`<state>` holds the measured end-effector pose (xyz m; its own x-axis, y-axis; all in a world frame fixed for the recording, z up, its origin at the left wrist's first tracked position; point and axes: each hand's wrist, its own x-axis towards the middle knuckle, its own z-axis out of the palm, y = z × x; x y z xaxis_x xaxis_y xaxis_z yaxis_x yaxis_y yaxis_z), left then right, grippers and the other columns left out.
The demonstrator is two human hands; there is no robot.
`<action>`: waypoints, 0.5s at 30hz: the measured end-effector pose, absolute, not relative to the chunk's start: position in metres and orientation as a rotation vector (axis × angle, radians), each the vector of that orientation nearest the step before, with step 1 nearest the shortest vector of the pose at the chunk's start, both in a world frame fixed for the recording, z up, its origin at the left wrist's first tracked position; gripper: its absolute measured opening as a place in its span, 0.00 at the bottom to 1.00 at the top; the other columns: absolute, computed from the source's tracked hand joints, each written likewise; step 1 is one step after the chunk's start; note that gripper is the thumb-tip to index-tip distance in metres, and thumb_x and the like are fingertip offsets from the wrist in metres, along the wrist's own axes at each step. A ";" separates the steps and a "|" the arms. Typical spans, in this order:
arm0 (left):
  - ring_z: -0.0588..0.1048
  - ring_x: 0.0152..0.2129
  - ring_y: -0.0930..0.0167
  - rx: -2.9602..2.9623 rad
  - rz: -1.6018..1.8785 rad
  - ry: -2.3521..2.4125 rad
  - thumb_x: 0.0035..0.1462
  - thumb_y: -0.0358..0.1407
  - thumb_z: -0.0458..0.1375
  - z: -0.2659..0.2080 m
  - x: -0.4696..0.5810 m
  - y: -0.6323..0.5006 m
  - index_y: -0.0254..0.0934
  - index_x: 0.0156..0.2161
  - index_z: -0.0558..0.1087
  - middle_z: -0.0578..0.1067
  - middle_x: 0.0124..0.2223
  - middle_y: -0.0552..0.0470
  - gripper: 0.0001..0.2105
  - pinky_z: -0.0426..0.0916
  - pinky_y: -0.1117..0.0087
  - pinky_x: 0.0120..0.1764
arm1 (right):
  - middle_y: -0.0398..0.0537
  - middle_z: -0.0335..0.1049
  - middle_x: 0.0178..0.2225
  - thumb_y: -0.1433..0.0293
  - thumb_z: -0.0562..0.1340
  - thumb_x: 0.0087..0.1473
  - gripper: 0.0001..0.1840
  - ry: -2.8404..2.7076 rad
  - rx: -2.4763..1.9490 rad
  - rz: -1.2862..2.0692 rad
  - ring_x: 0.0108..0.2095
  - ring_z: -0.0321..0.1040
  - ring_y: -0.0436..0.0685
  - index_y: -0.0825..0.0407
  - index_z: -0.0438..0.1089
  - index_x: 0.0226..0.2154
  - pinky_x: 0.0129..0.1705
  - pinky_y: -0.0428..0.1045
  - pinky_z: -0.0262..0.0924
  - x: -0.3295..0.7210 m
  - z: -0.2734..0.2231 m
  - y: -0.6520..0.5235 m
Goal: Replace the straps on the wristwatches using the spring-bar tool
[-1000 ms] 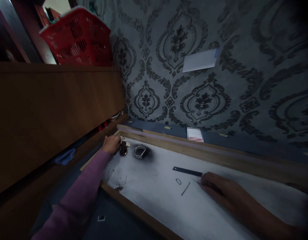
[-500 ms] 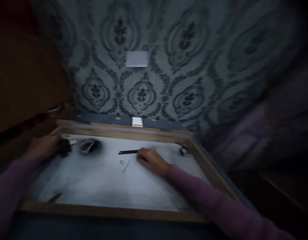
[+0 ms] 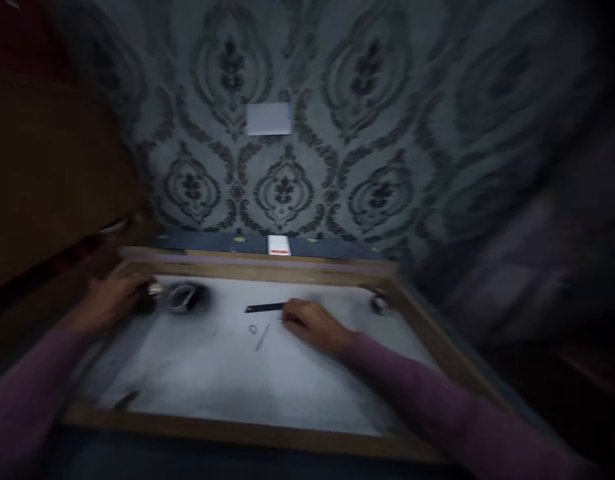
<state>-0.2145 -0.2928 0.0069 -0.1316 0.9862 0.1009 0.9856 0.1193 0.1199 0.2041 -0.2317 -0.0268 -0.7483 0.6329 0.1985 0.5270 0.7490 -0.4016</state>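
Observation:
My left hand (image 3: pixel 107 301) is at the left side of a shallow wooden tray (image 3: pixel 227 430) lined with white. Its fingers close over a dark object with a shiny, pale gold part (image 3: pixel 154 289), blurred in the dim light. Just right of that lies a dark, rounded item with a light band (image 3: pixel 182 297). My right hand (image 3: pixel 314 323) rests near the tray's middle with curled fingers, a small pale bit under them. A flat black strip (image 3: pixel 264 308) runs up to these fingers. Near them lie a small ring (image 3: pixel 252 329) and a thin grey stick (image 3: pixel 262 338).
A dark, round item (image 3: pixel 380 305) sits by the tray's right wall. A small brown piece (image 3: pixel 126 400) lies near the front left. Behind the tray is a white card or box (image 3: pixel 278 245). A white plate (image 3: pixel 268 119) is on the patterned wall (image 3: pixel 367 133).
My left hand has moved right, its fingers now over the dark object with the shiny part. My right hand keeps its place by the black strip. The whole view has shifted slightly.

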 end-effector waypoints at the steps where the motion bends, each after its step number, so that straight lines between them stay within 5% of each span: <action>1: 0.68 0.55 0.59 2.064 0.298 2.374 0.57 0.30 0.48 0.012 -0.207 -0.294 0.38 0.55 0.67 0.70 0.59 0.45 0.21 0.55 0.56 0.55 | 0.48 0.69 0.30 0.78 0.57 0.56 0.07 -2.612 -0.858 0.478 0.29 0.66 0.55 0.54 0.67 0.28 0.32 0.48 0.57 0.204 -0.027 -0.231; 3: 0.68 0.55 0.64 2.054 0.279 2.431 0.56 0.28 0.49 0.018 -0.200 -0.293 0.42 0.56 0.67 0.71 0.58 0.49 0.22 0.57 0.63 0.55 | 0.49 0.69 0.29 0.74 0.54 0.58 0.09 -2.585 -0.792 0.507 0.28 0.66 0.57 0.53 0.66 0.27 0.31 0.49 0.58 0.203 -0.027 -0.229; 15: 0.72 0.48 0.58 2.018 0.360 2.450 0.54 0.27 0.52 0.015 -0.210 -0.290 0.41 0.45 0.74 0.79 0.44 0.47 0.15 0.58 0.52 0.52 | 0.50 0.71 0.28 0.62 0.50 0.62 0.16 -2.603 -0.866 0.621 0.27 0.69 0.61 0.49 0.65 0.27 0.30 0.53 0.61 0.196 -0.026 -0.223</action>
<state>-0.2104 -0.2897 0.0151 -0.2010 0.9625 0.1824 0.9743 0.1770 0.1395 0.1963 -0.2231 -0.0261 -0.7622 0.6256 0.1664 0.4831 0.7208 -0.4970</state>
